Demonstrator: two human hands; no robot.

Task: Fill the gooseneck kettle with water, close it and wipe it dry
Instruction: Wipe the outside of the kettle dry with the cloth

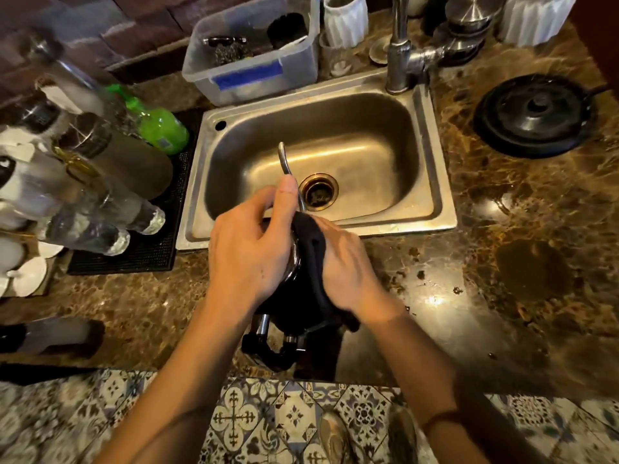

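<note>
**Wiping stage: kettle at the desk's near edge, spout pointing away over the sink**

The marbled desk (502, 262) carries a steel sink (438, 209) set into it, with the faucet (398, 45) at its far right corner. The gooseneck kettle (294, 261) stands on the desk just in front of the sink's near rim, between the two forearms. Its long axis runs straight away from the person. The black handle (268, 346) is at the near end and the thin spout (284, 159) rises at the far end, over the basin.

A black cloth (313, 272) covers the kettle's right flank. The right grip (348, 266) presses this cloth against the body, with its fingers curled into the fabric. The left grip (248, 252) lies over the kettle's top, its fingers curled down round it and its thumb laid up along the base of the spout.

The lid is probably seated, but the left grip hides it.

Judgement: the task is in its drying step. The cloth sits on the kettle's right, so the left flank and the spout, which lie beyond and left of it, appear to be the surfaces still to reach. The left grip is nearer the spout. The right grip, which carries the cloth, would have to travel forward along the axis to wipe it.
</note>
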